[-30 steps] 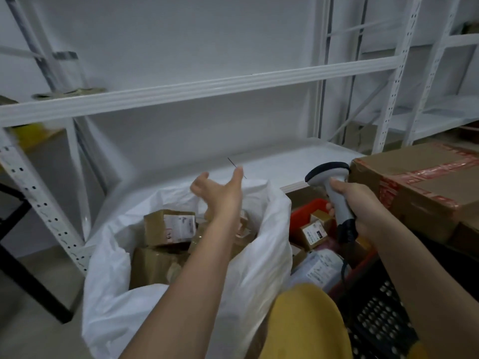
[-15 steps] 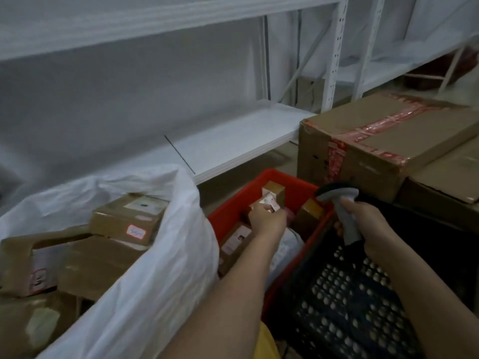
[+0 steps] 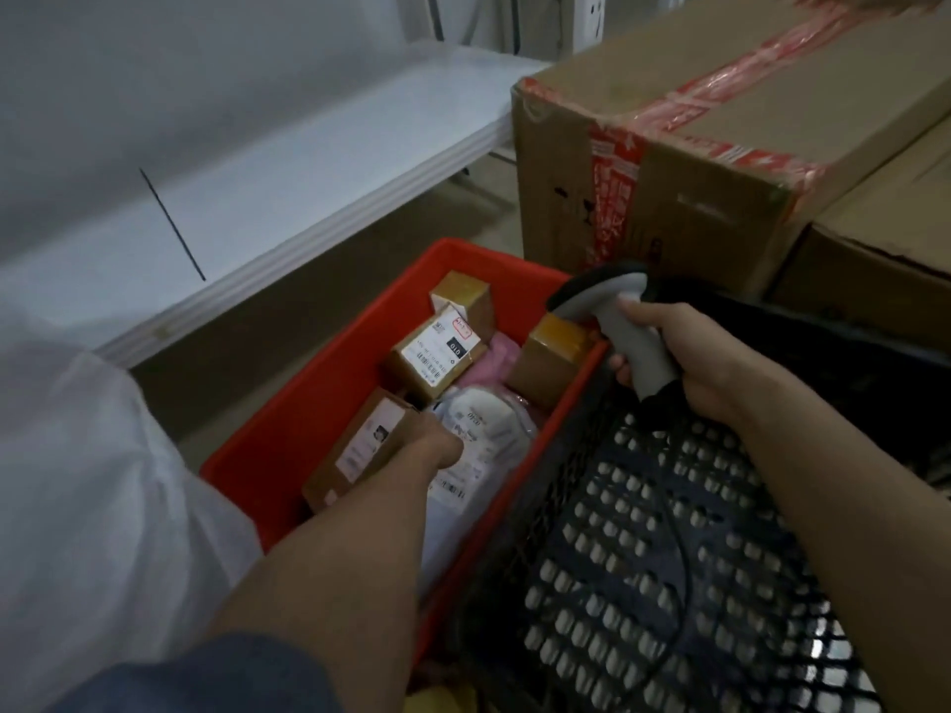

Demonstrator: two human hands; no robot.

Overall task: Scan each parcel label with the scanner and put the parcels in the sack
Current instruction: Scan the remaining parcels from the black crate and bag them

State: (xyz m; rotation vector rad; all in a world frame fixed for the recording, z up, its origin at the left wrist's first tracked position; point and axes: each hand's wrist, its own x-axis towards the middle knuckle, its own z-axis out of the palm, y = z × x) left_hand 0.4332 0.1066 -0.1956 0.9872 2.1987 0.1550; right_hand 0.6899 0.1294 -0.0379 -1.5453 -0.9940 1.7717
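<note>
Head view: looking down at a red bin, a black crate and big boxes.
Left hand [image 3: 435, 447]: down inside the red bin, against the side of a long brown parcel; fingers tucked out of sight behind the parcel, so cannot tell if gripping it or only touching.
Long brown parcel [image 3: 360, 447]: leaning on the left wall of the red bin, white label facing up.
Right hand [image 3: 684, 357]: wrapped tight round the scanner handle, over the far edge of the black crate.
Scanner [image 3: 620, 321]: grey with a black head, head pointing left over the red bin, cord hanging down into the black crate.
Red bin [image 3: 288, 434]: on the floor, between the sack and the black crate, with parcels inside.
Labelled box [image 3: 437, 352]: small and brown, in the middle of the red bin, white label with a red mark on top.
Small brown box [image 3: 463, 290]: at the far end of the red bin, just behind the labelled box.
Taped box [image 3: 550, 357]: brown, by the right wall of the red bin, near the scanner head.
White soft parcel [image 3: 478, 434]: lying flat in the red bin, just beside the left hand.
Pink bag [image 3: 502, 355]: partly hidden under the boxes.
Sack [image 3: 92, 506]: white, at the left edge, just beside the red bin.
Black crate [image 3: 653, 558]: full of holes, touching the right side of the red bin.
Big box [image 3: 720, 136]: brown card with red tape, behind the red bin.
Shelf [image 3: 288, 162]: white and low, at the back left.
</note>
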